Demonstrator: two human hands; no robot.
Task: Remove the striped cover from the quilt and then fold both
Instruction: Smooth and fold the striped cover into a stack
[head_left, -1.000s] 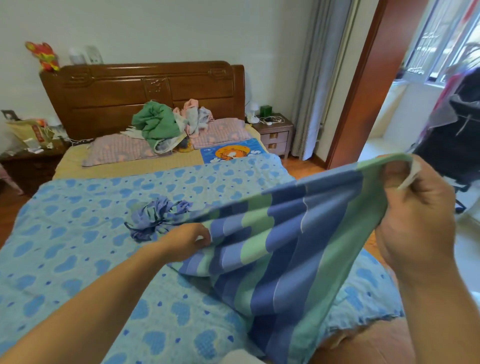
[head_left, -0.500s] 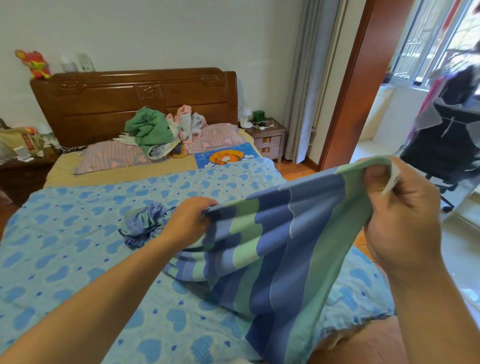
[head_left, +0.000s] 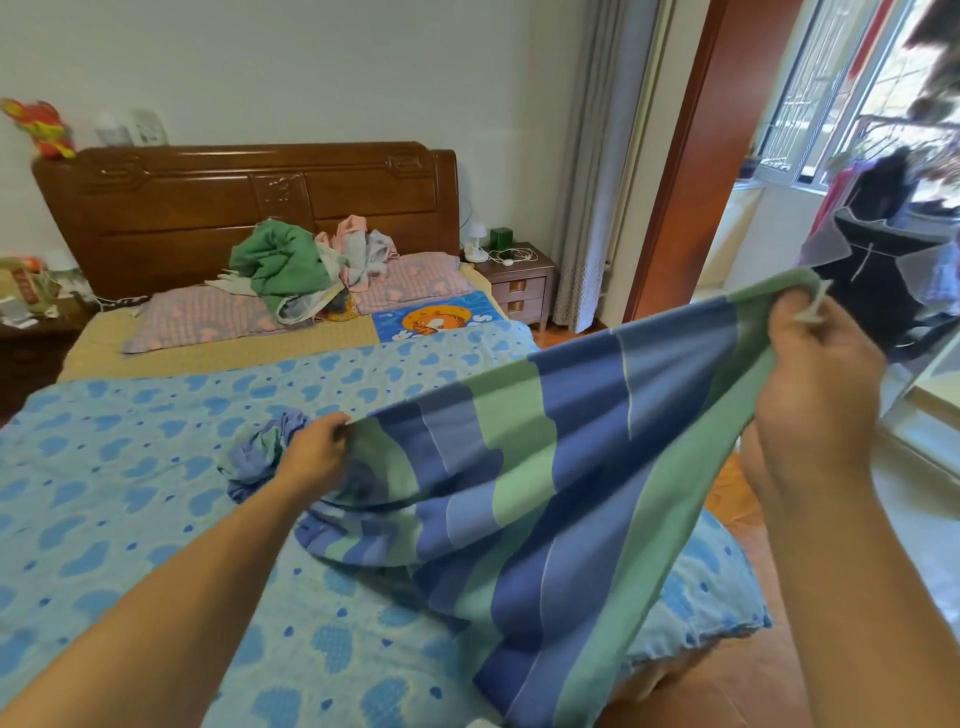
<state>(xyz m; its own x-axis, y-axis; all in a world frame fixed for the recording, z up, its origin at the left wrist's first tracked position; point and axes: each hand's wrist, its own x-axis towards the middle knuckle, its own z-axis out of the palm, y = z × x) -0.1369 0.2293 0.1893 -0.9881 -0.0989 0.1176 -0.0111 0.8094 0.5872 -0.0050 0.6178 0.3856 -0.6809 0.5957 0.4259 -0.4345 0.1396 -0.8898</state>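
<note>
Striped cover (head_left: 561, 467) stretched between both hands above the heart-print quilt (head_left: 130, 493).

Left hand (head_left: 314, 457) pinching the cover's top edge over mid-bed, fingers curled on the fabric; right hand (head_left: 815, 395) gripping the raised corner near the doorway side, white tag sticking out above the fingers. Cover sagging between, lower part draped on the quilt and over the bed's foot. Bunched striped fabric beside the left hand. Clothes pile (head_left: 291, 270) on pillows by the wooden headboard (head_left: 208, 208).

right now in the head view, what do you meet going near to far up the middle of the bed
striped cover held by left hand and right hand → heart-print quilt → pink checked pillows → green clothes pile → wooden headboard
</note>
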